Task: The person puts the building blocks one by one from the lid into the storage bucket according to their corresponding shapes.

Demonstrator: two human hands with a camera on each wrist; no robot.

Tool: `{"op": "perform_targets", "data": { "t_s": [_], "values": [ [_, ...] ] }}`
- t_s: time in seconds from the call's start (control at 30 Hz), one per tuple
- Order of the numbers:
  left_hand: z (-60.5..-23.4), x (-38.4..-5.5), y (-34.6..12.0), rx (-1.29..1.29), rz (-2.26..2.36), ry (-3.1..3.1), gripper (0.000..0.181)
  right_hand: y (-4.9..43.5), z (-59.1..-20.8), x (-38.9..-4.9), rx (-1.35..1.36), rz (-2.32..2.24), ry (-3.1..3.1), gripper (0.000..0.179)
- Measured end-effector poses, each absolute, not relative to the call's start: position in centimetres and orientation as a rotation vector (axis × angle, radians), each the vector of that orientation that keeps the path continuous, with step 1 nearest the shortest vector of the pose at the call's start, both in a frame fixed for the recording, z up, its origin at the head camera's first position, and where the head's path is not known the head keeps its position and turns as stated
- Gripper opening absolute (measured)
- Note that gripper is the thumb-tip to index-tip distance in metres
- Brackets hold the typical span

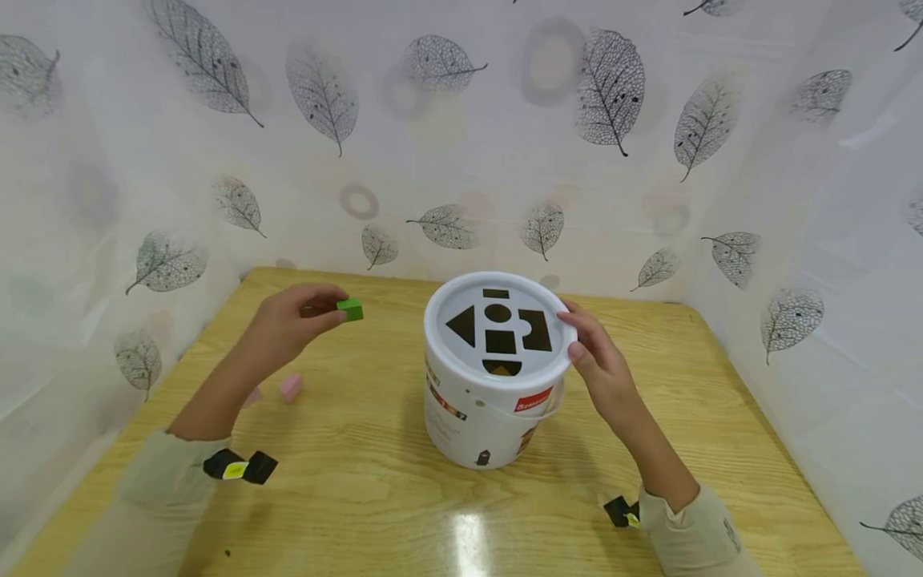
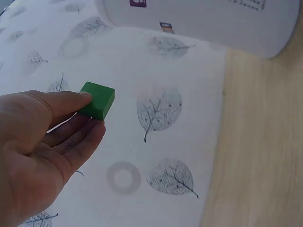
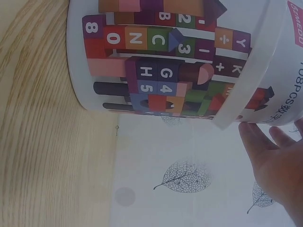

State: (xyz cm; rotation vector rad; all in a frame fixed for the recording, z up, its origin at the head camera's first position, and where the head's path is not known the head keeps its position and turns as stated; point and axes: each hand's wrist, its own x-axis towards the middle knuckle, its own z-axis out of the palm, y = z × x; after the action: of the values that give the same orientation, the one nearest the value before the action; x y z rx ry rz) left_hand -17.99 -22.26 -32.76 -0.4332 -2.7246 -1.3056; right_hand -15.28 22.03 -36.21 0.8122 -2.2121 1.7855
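Note:
My left hand (image 1: pixel 299 312) pinches a green block (image 1: pixel 350 309) between thumb and fingers, held above the table, left of a white bucket (image 1: pixel 469 425). The left wrist view shows the green block (image 2: pixel 97 100) at the fingertips, apart from the bucket. The bucket stands upright. Its white lid (image 1: pixel 461 288) has several shaped holes, among them a triangle, a circle and rectangles. At the bucket's right side, my right hand (image 1: pixel 602 365) rests its fingers and thumb on the lid's rim. Printed toy blocks cover the bucket's side (image 3: pixel 142 56) in the right wrist view.
Two pink blocks lie on the wooden table (image 1: pixel 346 497) near the left forearm; one pink block (image 1: pixel 292 387) shows well, the other is partly hidden by the arm. The bucket's handle (image 1: pixel 555 405) hangs on its right side. A leaf-patterned sheet (image 1: pixel 461 144) surrounds the table's back and sides.

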Motion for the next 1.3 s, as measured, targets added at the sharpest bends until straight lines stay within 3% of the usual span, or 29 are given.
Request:
{"op": "perform_targets", "data": {
  "t_s": [0.57, 1.3],
  "values": [
    [-28.1, -19.9, -13.8, -0.725, -1.495, -2.548, 0.029, 21.9, -36.2, -15.3, 0.763, 1.686, -2.225, 0.04],
    [-27.1, -23.4, -5.9, -0.954, -1.35, -2.661, 0.024, 22.1, -36.3, -15.2, 0.764, 1.706, -2.237, 0.041]
  ]
}}
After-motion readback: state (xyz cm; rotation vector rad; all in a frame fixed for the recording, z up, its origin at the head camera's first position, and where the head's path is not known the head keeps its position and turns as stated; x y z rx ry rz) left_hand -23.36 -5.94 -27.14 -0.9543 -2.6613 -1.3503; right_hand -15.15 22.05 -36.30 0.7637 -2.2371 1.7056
